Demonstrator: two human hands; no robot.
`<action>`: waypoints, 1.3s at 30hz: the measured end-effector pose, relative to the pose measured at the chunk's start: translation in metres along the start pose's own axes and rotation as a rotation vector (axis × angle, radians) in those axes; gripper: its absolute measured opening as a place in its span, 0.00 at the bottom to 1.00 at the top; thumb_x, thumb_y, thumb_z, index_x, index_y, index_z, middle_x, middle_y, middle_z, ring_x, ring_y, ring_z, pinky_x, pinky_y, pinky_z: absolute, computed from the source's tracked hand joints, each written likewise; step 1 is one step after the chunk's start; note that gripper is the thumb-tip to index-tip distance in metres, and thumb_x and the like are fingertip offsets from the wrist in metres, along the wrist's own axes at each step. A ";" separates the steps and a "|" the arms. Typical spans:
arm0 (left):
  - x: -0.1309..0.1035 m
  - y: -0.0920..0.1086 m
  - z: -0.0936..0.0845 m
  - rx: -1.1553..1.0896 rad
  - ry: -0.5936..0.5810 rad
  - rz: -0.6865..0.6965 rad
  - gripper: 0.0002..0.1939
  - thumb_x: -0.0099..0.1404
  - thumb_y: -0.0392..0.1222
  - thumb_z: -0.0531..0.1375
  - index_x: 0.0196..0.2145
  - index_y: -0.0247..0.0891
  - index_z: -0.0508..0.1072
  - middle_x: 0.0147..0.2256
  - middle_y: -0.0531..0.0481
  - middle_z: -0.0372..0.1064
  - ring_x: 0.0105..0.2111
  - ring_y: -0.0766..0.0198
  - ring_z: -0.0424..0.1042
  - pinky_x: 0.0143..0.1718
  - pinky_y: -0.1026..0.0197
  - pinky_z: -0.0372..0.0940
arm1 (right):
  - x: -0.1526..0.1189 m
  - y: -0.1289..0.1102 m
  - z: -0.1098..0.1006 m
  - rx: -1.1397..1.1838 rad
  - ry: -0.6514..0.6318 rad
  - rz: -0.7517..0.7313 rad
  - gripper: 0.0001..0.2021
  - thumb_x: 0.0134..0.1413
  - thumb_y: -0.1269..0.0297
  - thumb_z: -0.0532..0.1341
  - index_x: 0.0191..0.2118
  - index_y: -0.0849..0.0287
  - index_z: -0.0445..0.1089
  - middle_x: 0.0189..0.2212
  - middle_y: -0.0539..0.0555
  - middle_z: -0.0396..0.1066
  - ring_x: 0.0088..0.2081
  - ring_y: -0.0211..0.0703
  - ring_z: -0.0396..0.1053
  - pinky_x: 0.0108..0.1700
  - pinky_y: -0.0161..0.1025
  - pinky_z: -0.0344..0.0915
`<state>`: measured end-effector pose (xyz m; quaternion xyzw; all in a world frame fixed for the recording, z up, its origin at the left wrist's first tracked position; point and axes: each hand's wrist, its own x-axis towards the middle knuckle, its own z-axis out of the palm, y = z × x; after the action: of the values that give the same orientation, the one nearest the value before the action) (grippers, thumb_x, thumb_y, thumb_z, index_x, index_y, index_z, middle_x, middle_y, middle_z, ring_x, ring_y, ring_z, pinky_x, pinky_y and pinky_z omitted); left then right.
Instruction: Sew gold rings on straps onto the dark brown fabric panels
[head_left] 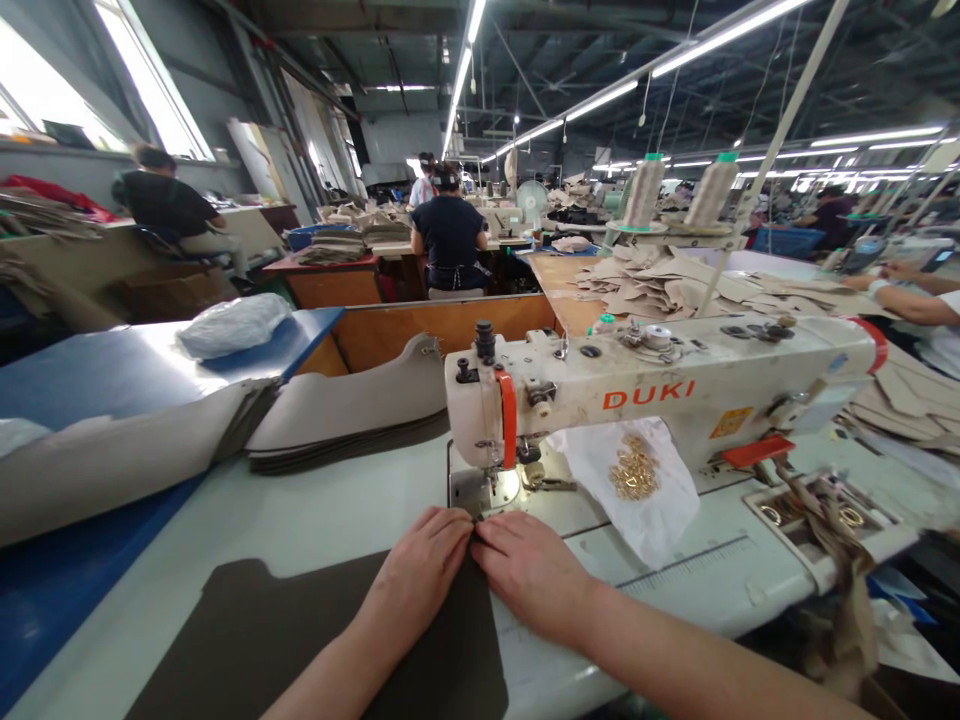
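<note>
A dark grey-brown panel (pixel 315 640) lies on the pale sewing table, its upper corner close to the needle area of a white sewing machine (pixel 570 390). My left hand (pixel 424 560) rests on that corner, fingers pressed together around its edge. Beside it, my right hand (pixel 525 570) pinches the same corner from the right, the fingertips of both hands nearly touching. The fingertips partly hide the corner and whatever small piece may be between them. Behind the needle, gold-coloured metal rings (pixel 634 470) are heaped on a white sheet (pixel 671 500).
Stacked grey panels (pixel 349 415) lie left of the machine, with more (pixel 127 450) by a blue surface (pixel 45 590). A parts tray (pixel 817 520) with hanging straps (pixel 851 600) is at right. Other people (pixel 448 235) sit farther back; another person's arm (pixel 911 300) shows at right.
</note>
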<state>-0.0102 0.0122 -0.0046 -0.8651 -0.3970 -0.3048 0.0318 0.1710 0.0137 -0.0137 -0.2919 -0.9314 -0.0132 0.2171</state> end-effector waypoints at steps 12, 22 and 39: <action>0.009 -0.001 0.005 -0.015 0.021 0.007 0.13 0.68 0.31 0.49 0.36 0.38 0.74 0.33 0.48 0.76 0.34 0.62 0.75 0.38 0.58 0.74 | 0.001 0.010 -0.007 -0.043 -0.040 -0.020 0.04 0.60 0.72 0.57 0.39 0.63 0.69 0.40 0.57 0.70 0.43 0.44 0.65 0.48 0.41 0.64; 0.032 -0.011 0.022 0.046 0.076 0.106 0.15 0.70 0.32 0.48 0.35 0.37 0.73 0.31 0.48 0.76 0.32 0.62 0.75 0.37 0.58 0.74 | 0.002 0.032 -0.010 -0.067 -0.056 0.045 0.01 0.59 0.71 0.59 0.36 0.61 0.67 0.39 0.55 0.70 0.41 0.44 0.66 0.43 0.40 0.64; 0.037 -0.021 0.027 0.026 0.133 0.016 0.17 0.70 0.39 0.48 0.32 0.37 0.75 0.30 0.47 0.78 0.32 0.61 0.76 0.36 0.59 0.74 | 0.006 0.038 -0.006 -0.101 -0.031 0.072 0.03 0.58 0.74 0.57 0.35 0.60 0.67 0.42 0.56 0.72 0.36 0.44 0.68 0.41 0.40 0.64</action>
<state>0.0073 0.0593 -0.0101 -0.8456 -0.3910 -0.3563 0.0718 0.1899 0.0482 -0.0093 -0.3361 -0.9217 -0.0478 0.1879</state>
